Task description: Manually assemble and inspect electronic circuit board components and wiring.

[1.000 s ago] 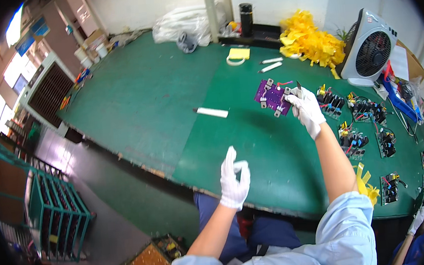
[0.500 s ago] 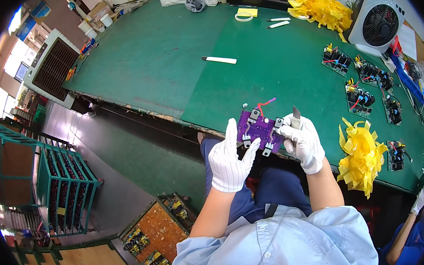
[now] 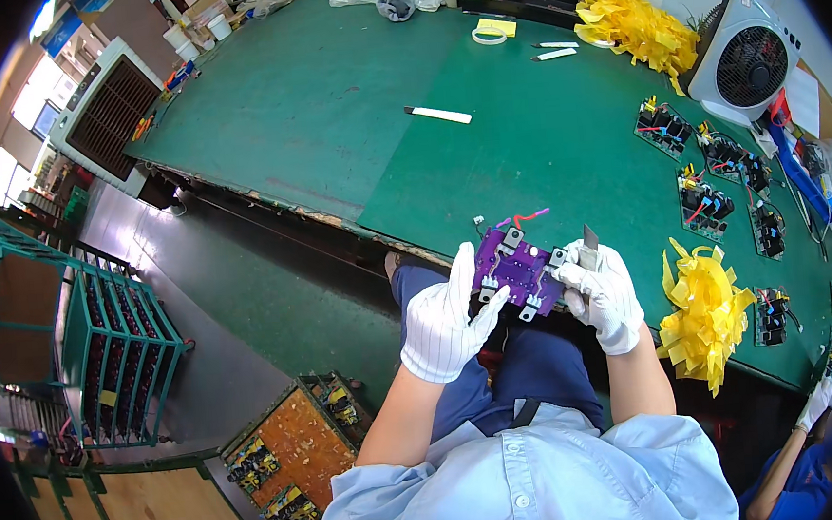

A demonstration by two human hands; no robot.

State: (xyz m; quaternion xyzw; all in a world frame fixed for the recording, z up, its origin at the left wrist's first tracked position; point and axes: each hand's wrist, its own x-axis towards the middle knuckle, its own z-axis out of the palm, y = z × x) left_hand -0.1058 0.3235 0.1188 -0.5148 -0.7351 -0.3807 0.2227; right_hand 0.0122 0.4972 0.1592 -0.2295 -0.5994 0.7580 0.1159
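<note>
A purple circuit board [image 3: 518,272] is held over the table's near edge, between my two white-gloved hands. It carries black components with metal tabs, and a red-and-purple wire sticks up from its far edge. My left hand [image 3: 443,321] grips the board's left side, thumb along the near edge and fingers reaching up beside it. My right hand [image 3: 604,289] is closed at the board's right edge. A grey blade of a utility knife [image 3: 589,238] points up out of the right hand; the knife's handle is hidden in the glove.
On the green table [image 3: 327,120] lie a white-handled cutter [image 3: 440,114], a tape roll [image 3: 489,35], yellow tape strips [image 3: 704,316], and several populated circuit boards [image 3: 705,203]. A fan [image 3: 750,58] stands at the far right. A co-worker's gloved hand [image 3: 820,400] shows at lower right.
The whole view has shifted slightly. The purple board is tilted a little more, its right side lower, and its wire has swung. Both hands keep their hold.
</note>
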